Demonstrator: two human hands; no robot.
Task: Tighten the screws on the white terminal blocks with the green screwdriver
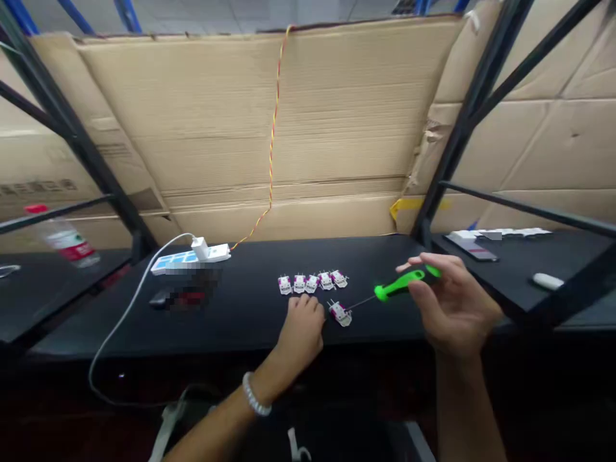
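My right hand (455, 305) holds the end of a green-and-black handled screwdriver (398, 285) between thumb and fingers. Its thin shaft points left, and the tip meets the side of a small white-and-purple module (341, 314) lying on the black table (250, 321). Just left of that module, my left hand (302, 324) rests with its fingers curled in; whether anything is inside them is hidden. Behind the left hand, several similar modules (312, 283) with short prongs lie in a row.
At the left are a white power strip (212, 253) with a plugged-in cable and a dark, partly blurred object (185, 297). Black metal frame posts (445, 154) flank the table. A bottle (72, 244) stands far left; a phone (474, 247) lies at right. Cardboard (202, 115) forms the back.
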